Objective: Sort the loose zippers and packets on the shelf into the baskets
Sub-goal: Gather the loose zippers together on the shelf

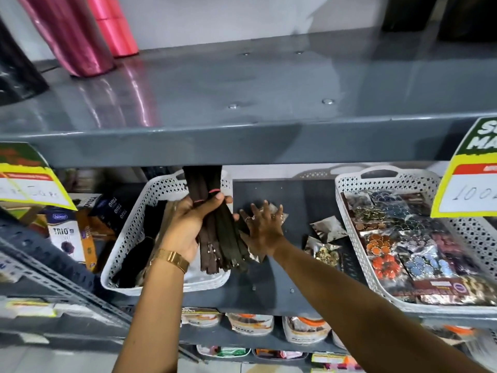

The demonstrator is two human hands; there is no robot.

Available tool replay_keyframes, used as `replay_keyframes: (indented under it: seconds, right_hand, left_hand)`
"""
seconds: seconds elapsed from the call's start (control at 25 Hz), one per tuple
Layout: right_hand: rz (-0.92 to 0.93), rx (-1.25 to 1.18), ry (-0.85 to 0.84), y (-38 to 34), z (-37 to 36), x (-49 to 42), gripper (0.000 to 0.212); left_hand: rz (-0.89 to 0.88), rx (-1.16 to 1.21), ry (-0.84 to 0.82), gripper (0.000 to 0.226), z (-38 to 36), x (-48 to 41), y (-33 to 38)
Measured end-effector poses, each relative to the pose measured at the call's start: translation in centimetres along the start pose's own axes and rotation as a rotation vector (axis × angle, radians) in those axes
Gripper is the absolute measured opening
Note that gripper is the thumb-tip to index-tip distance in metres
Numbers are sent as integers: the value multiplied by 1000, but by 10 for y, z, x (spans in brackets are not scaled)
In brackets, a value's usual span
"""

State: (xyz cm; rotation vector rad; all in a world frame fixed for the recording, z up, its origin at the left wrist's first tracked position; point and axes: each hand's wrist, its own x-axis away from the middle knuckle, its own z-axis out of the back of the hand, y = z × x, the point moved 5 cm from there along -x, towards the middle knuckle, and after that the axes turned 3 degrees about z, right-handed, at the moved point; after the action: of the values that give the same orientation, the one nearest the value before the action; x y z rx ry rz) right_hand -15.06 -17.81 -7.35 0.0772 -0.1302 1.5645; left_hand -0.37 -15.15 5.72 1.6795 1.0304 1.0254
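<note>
Your zipper bundle [212,224] runs up behind the shelf lip [242,146], your right hand [262,230] covers a packet [271,211], and both price tags [468,170] are cut off, their writing illegible.

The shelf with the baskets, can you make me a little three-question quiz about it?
1. True or false: the left hand holds a bundle of dark zippers.
2. Which basket holds shiny button packets? A) the left basket B) the right basket
3. Fill in: the right hand is spread ____ over the shelf, gripping nothing.

Key: 1 true. 2 B. 3 open. Two loose packets lie on the shelf between the baskets.
</note>
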Motion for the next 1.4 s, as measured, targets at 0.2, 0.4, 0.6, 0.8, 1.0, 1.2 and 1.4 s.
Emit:
replay_keyframes:
  seconds: [0.2, 0.4, 0.6, 0.8, 1.0, 1.2, 1.4]
  right_hand:
    - [-18, -34, 29, 23, -16, 31, 66]
    - [-98, 3, -15, 73, -18, 65, 66]
    - [-24, 46, 11, 87, -12, 81, 94]
    - [42, -167, 224, 87, -2, 88, 68]
    - [-87, -324, 555, 89, 23, 101, 48]
    - [-34, -500, 288, 29, 29, 108, 43]
    - [-11, -482, 28, -6, -7, 95, 59]
  left_hand:
    - [100, -148, -87, 7, -10, 3, -18]
    - [219, -340, -200, 2, -46, -9, -53]
    - [221, -605, -198, 22, -80, -52, -87]
    - [246, -1045, -68, 52, -73, -67, -121]
    - [43, -1521, 3, 77, -81, -39, -102]
    - [-159, -1757, 305, 60, -46, -16, -60]
    - [192, -1601, 198, 65, -3, -9, -80]
